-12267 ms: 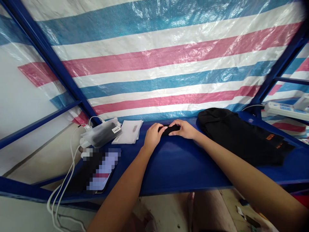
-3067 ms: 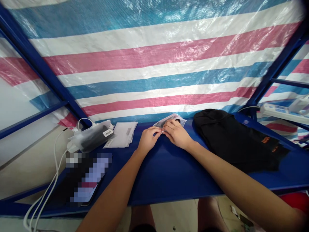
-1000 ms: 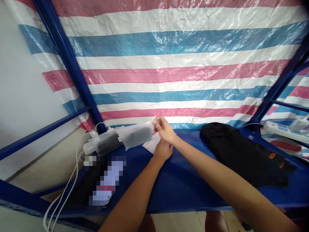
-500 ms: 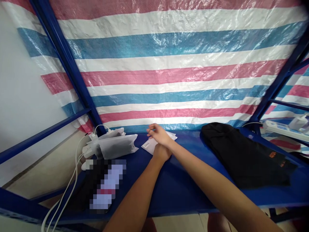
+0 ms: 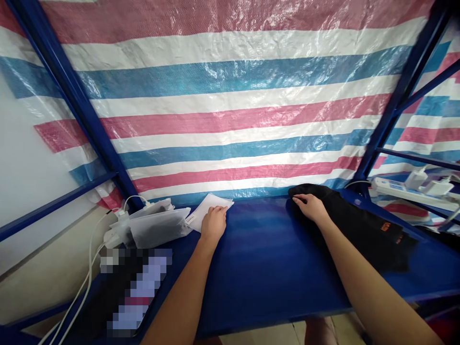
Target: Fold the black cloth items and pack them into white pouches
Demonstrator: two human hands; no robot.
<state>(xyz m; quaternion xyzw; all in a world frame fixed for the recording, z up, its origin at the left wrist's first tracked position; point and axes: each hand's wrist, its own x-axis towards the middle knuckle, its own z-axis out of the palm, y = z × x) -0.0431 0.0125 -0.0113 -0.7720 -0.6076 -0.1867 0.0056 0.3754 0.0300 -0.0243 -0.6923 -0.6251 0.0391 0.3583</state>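
Note:
On the blue metal surface (image 5: pixel 251 268), a flat white packet (image 5: pixel 204 208) with a small label lies left of the middle. My left hand (image 5: pixel 214 223) rests over its right side, fingers stretched out across it. Farther right lies a folded black cloth (image 5: pixel 354 230) with orange lettering near its right end. My right hand (image 5: pixel 311 207) is at the cloth's far left end, with thumb and fingers closed on the edge. Part of the cloth is hidden by that hand and forearm.
Several translucent bags (image 5: pixel 158 227) stand left of the packet, beside white plugs and cables (image 5: pixel 84 287). A blurred phone (image 5: pixel 140 297) lies nearer to me. A power strip (image 5: pixel 413 191) is at right. Blue posts (image 5: pixel 89 129) and a striped plastic sheet (image 5: pixel 244 110) stand behind.
My hands, crossed over the packet before, have come apart. The right has moved right onto the black cloth; the left lies on the packet, which has slid slightly left. The view has shifted.

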